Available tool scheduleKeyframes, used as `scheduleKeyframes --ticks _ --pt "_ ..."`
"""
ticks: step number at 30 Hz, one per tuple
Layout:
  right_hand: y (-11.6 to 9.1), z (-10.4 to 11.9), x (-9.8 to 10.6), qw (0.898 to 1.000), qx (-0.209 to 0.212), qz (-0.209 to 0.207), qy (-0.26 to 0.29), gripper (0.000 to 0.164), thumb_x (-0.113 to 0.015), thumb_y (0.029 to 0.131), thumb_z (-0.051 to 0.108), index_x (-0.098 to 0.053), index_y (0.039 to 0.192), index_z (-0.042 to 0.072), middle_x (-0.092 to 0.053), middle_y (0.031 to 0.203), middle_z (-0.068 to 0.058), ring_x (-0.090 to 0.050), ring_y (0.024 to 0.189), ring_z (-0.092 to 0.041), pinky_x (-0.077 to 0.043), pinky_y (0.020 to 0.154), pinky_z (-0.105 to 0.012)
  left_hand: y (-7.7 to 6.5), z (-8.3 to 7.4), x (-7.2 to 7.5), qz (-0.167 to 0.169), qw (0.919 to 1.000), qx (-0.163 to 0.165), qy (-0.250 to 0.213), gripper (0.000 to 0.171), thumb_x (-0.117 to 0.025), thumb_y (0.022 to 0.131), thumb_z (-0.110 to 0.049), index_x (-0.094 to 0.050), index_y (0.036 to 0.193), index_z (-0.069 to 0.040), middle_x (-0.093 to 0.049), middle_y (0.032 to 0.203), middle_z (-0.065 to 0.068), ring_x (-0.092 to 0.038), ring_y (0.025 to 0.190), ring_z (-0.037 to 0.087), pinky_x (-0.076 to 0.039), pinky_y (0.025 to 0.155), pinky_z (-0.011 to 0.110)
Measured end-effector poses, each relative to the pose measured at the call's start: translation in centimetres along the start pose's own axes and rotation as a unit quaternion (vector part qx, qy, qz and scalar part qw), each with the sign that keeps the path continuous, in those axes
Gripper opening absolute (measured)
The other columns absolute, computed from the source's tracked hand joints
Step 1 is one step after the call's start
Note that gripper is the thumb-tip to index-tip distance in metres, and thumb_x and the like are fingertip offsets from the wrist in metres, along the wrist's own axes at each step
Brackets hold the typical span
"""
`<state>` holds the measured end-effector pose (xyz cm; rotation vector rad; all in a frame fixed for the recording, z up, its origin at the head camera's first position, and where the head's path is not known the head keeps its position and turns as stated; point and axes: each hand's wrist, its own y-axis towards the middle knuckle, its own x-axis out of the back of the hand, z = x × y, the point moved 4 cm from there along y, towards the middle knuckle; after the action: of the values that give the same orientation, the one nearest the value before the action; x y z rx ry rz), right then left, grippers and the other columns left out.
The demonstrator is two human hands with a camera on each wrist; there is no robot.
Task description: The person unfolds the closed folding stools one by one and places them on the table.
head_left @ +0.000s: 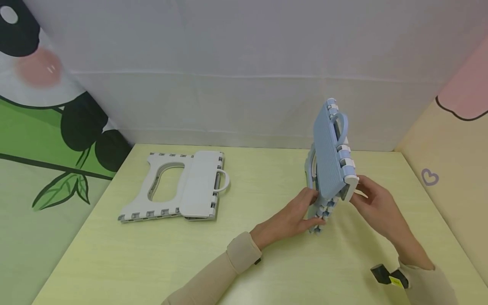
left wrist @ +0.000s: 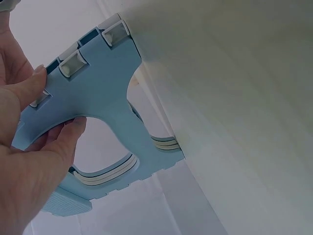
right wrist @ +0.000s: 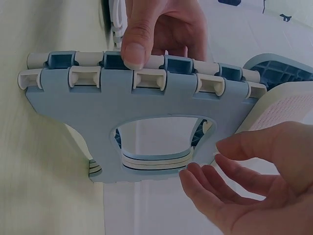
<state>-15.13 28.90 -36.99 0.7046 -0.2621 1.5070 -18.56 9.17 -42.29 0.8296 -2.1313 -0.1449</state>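
A blue and white folding step stool (head_left: 329,152) stands on its edge at the right of the table, partly unfolded, its ribbed panel tilted. My left hand (head_left: 291,214) grips its lower leg panel; in the left wrist view the left fingers (left wrist: 73,132) reach into the oval cutout and the thumb lies over the hinged edge. Beside the stool's near right corner is my right hand (head_left: 377,207). In the right wrist view the right fingers (right wrist: 205,183) are loosely bent in front of the leg panel, with nothing between them and the thumb.
A white folding step stool (head_left: 167,207) lies flat on the pale yellow table (head_left: 171,262) to the left, its loop handle facing right. Behind the table hangs a white cloth (head_left: 228,106). Printed walls stand at both sides.
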Motion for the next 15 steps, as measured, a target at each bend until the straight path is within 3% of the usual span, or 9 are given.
scheduleKeyframes --ticks 4,15 --pt "-0.30 -0.06 -0.14 1.000 -0.012 0.018 -0.009 0.052 -0.066 0.100 0.003 -0.047 0.148 -0.004 -0.052 0.145 -0.026 -0.056 0.123 -0.002 -0.043 0.089 -0.003 0.04 -0.03 0.00 -0.003 1.0000 -0.003 0.003 0.060 -0.076 0.095 -0.013 -0.038 0.138 0.005 -0.047 0.132 0.017 -0.054 0.124 0.028 -0.039 0.110 0.017" --pt "-0.92 -0.04 -1.02 0.999 -0.012 0.051 0.002 0.056 -0.066 0.099 -0.001 -0.044 0.150 -0.004 -0.050 0.147 -0.028 -0.054 0.127 -0.049 -0.043 0.091 -0.005 0.11 -0.16 0.03 -0.009 0.9999 -0.011 0.001 0.061 -0.077 0.094 -0.012 -0.038 0.137 0.005 -0.046 0.132 0.017 -0.054 0.124 0.028 -0.039 0.111 0.018"
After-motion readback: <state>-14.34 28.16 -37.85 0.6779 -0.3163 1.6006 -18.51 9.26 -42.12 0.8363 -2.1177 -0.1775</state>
